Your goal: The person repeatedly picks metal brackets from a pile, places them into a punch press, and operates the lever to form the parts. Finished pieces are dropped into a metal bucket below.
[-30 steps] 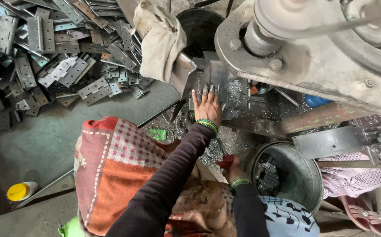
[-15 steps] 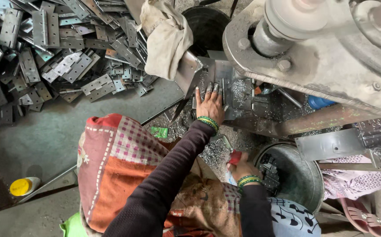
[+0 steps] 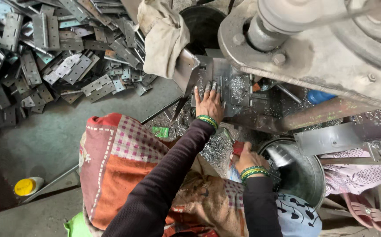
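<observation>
Left hand (image 3: pixel 209 102) flat, fingers spread, on metal plate (image 3: pixel 225 79).

The left hand (image 3: pixel 209 102) has been slid slightly further up the metal plate (image 3: pixel 225 83) on the press bed, toward the machine's far edge. The right hand (image 3: pixel 248 159) has been raised from low beside the steel bucket (image 3: pixel 304 175) to its near-left rim, fingers now curled.
</observation>
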